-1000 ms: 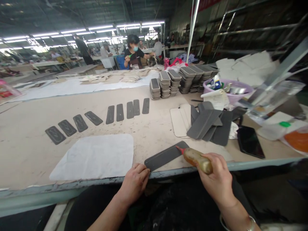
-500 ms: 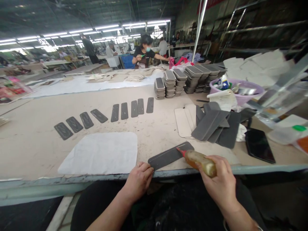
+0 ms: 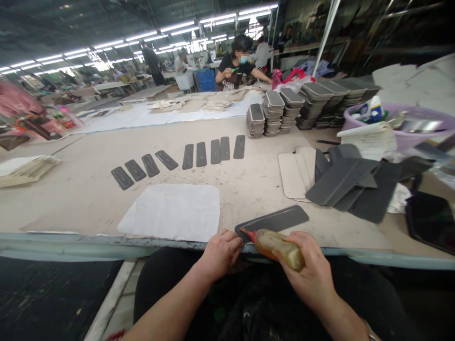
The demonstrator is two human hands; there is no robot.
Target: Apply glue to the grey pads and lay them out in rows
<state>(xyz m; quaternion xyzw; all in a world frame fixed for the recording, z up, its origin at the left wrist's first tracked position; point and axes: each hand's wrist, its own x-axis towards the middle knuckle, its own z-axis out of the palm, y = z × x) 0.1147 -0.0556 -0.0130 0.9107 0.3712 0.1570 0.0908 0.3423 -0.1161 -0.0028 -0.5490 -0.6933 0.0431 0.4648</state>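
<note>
A dark grey rounded panel (image 3: 280, 219) lies at the table's front edge with a pale line of glue along its upper side. My left hand (image 3: 223, 252) pinches the panel's left end, fingers closed on its corner. In my right hand (image 3: 309, 263) is a yellowish glue bottle (image 3: 279, 247) with a red nozzle, held tilted. The nozzle tip rests at the panel's left end, close to my left fingers. Left of the panel lies a white sheet (image 3: 174, 210). Beyond it, several small dark pieces (image 3: 188, 156) with glue marks stand in a row.
Loose dark panels (image 3: 344, 182) and pale panels (image 3: 292, 175) lie to the right, near a black phone (image 3: 432, 221). Stacks of panels (image 3: 273, 113) and a purple basin (image 3: 350, 121) stand behind. Across the table works a person (image 3: 236, 66) in a mask.
My right hand has moved the glue bottle left along the panel, from its right end to its left end. My left hand stays at the panel's corner. The view has turned left.
</note>
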